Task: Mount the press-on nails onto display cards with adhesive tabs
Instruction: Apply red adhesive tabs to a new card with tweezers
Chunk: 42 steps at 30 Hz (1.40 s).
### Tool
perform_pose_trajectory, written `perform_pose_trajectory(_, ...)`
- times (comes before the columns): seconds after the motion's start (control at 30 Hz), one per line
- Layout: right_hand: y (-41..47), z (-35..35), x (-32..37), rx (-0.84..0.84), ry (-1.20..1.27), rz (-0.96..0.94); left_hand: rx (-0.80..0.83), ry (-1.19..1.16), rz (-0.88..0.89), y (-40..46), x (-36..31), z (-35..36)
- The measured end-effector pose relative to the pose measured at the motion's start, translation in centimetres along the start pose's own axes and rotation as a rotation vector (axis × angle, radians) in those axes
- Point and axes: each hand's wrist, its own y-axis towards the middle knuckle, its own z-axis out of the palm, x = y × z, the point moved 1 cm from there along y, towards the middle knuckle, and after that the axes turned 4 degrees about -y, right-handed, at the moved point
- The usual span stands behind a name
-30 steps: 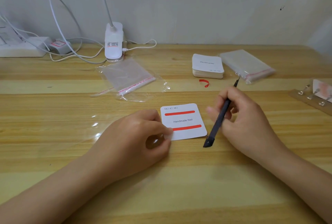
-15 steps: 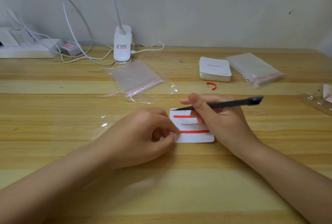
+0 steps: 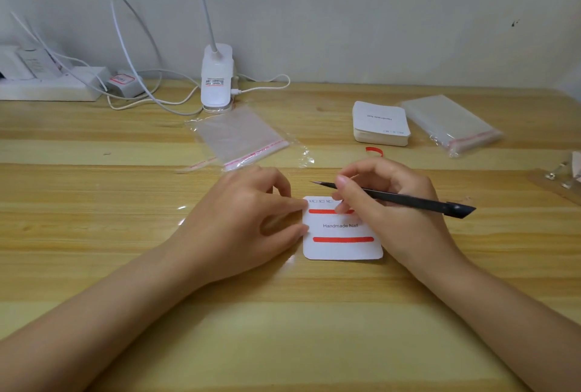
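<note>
Head view, looking down on a wooden surface (image 3: 94, 234). A white display card (image 3: 342, 247) printed "Handmade Nail" lies flat near the middle, bearing two red strips: the upper red strip (image 3: 323, 211) is partly covered by fingers, the lower red strip (image 3: 343, 239) is fully exposed.

Left hand (image 3: 248, 221): fingers curled, fingertips touching the left edge of the card; no object seen in its grip.

Right hand (image 3: 386, 206): gripping a thin black tool (image 3: 408, 199) which lies nearly level, pointed tip to the left just beyond the card's far edge, broad end to the right. One fingertip of this hand rests on the upper strip.

Far right: a stack of white cards (image 3: 380, 122) sits just beside a pack of clear bags (image 3: 449, 122). A small curled red strip (image 3: 374, 150) lies loose on the surface between the stack and the right hand.

Far centre: an open clear bag (image 3: 242, 137) lies flat in front of a white lamp base (image 3: 217, 77).

Far left: a white power strip (image 3: 47, 86) with white cables (image 3: 132, 45).

Right edge: a brown board with small clear mounts (image 3: 559, 174), partly out of view; contents cannot be made out.
</note>
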Motion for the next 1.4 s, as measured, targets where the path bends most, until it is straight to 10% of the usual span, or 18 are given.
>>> perform_pose_trajectory(1.4, -0.7, 0.7, -0.5, 0.075, -0.27, -0.31, -0.135, -0.09, -0.149, -0.5, 0.0, 0.9)
